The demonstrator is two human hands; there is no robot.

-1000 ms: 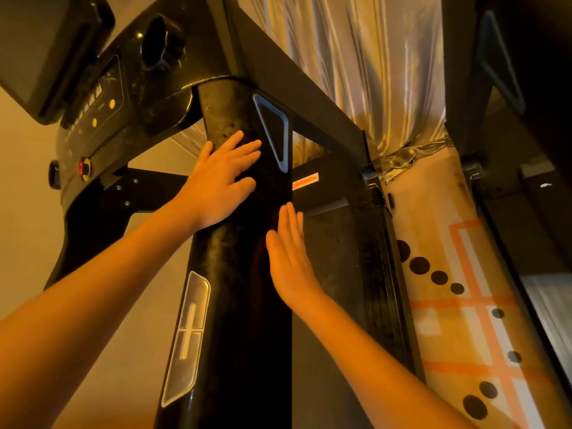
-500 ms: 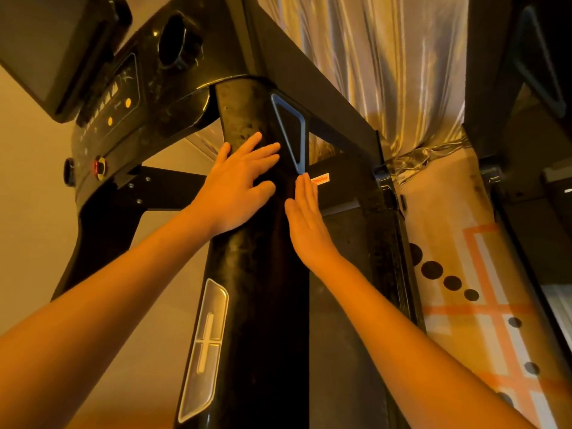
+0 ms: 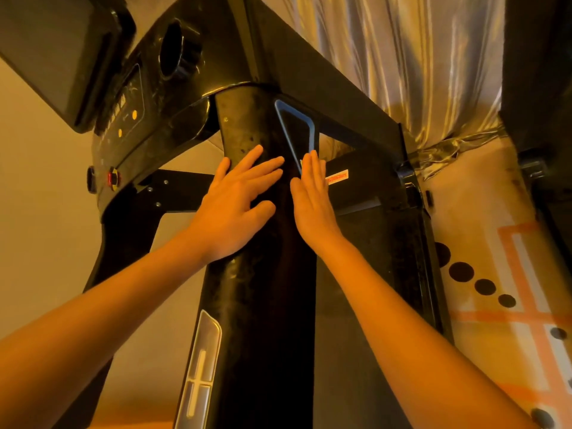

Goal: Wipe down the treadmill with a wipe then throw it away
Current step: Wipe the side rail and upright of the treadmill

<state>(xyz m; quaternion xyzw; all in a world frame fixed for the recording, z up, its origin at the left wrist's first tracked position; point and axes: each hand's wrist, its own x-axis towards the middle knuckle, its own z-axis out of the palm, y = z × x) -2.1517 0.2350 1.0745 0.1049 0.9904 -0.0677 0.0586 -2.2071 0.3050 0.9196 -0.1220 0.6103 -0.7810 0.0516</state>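
Note:
A black treadmill fills the view, and its thick side arm (image 3: 260, 305) runs from the bottom centre up to the console (image 3: 130, 113). My left hand (image 3: 238, 205) lies flat on the left face of that arm with spread, straight fingers. My right hand (image 3: 312, 196) presses edge-on against the arm's right face, fingers straight and together, fingertips at the lower tip of a silver-rimmed triangular inset (image 3: 297, 131). No wipe shows in either hand; what lies under the palms is hidden.
A dark screen (image 3: 46, 48) and a cup holder (image 3: 171, 51) sit on the console at upper left. The treadmill belt (image 3: 371, 274) lies right of the arm. A shiny curtain (image 3: 402, 57) hangs behind. Patterned floor (image 3: 495, 274) and another dark machine (image 3: 541, 88) are at right.
My right hand has slid up the arm's right face from mid-arm to the triangular inset. My left hand has stayed flat on the left face. The camera has shifted slightly.

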